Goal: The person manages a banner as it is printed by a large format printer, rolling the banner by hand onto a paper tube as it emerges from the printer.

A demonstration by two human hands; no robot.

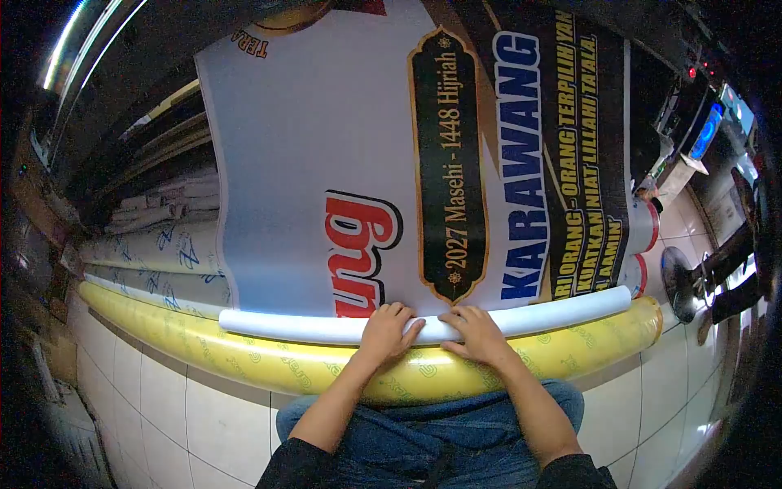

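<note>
A large printed banner [309,163] hangs down in front of me, and its lower end runs into a white roll [277,328] lying crosswise. My left hand [389,330] rests on the middle of that roll, fingers curved over its top and thumb toward the right. Just to its right, my right hand [476,332] curls over the same roll, thumb on the near side. A gap with bare roll lies between the two hands. Directly below the white roll is a long yellow wrapped roll [293,367], close to my knees.
More wrapped rolls [155,248] lie at the left behind the banner. Red-edged roll ends [652,224] stick out at the right. A lit screen [707,130] stands at the upper right, above a dark round base [678,281] on the tiled floor [220,424].
</note>
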